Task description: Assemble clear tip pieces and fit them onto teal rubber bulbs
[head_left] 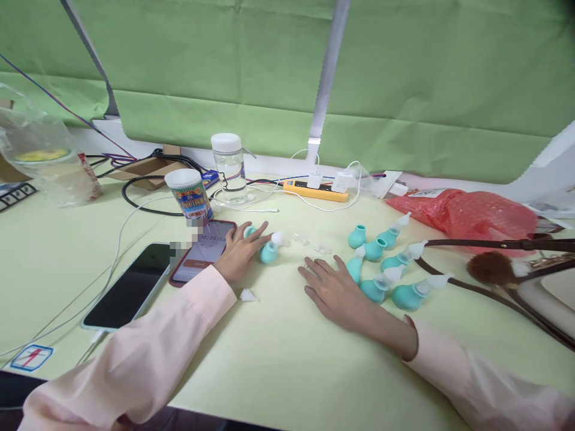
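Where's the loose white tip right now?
The loose white tip lies alone on the table, just right of the left hand's wrist.

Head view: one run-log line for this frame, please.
left hand on teal bulb, beside phone | right hand flat on table, open | teal bulbs grouped right

A makeshift assembly workbench: power strip, cables, green cloth backdrop.

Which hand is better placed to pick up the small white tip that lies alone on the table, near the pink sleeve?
Probably the left hand. The white tip lies just beside its wrist, while the right hand rests flat farther away, next to the teal bulbs.
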The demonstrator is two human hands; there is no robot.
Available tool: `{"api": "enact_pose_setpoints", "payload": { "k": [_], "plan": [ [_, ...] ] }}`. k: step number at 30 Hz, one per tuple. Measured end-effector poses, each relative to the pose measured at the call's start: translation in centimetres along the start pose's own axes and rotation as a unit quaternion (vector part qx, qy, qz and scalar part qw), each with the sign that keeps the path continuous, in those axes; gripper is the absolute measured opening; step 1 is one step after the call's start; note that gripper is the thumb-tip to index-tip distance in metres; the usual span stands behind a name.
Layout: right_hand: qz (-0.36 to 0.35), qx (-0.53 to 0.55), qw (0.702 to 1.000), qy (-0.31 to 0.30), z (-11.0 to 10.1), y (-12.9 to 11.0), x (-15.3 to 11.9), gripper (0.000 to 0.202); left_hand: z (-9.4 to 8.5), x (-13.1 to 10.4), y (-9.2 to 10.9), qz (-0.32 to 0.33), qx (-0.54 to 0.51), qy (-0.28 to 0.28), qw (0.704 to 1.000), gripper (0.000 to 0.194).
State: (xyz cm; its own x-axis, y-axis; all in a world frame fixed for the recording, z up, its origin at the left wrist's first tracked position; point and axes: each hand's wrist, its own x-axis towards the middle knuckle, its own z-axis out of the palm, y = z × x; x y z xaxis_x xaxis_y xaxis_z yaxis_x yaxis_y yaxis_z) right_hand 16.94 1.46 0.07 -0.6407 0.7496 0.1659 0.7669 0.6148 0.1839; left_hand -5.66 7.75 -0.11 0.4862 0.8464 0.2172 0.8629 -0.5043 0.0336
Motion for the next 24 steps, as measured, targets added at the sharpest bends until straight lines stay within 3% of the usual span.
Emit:
{"api": "enact_pose_setpoints", "payload": {
  "k": [8,14,24],
  "plan": [
    [-0.001,0.023,0.999,0.022,0.2,0.1,0.4,0.026,-0.2,0.4,1.0,0.068,-0.043,-0.03,0.996,0.066],
    [-0.02,0.028,0.998,0.051,0.6,0.4,0.4,0.022,-0.1,0.7,1.3,0.053,-0.059,-0.013,0.997,0.047],
    [-0.035,0.077,0.985,0.152,1.5,0.6,0.1,0.02,-0.2,0.6,1.4,0.031,0.02,0.02,0.999,0.035]
  ]
}}
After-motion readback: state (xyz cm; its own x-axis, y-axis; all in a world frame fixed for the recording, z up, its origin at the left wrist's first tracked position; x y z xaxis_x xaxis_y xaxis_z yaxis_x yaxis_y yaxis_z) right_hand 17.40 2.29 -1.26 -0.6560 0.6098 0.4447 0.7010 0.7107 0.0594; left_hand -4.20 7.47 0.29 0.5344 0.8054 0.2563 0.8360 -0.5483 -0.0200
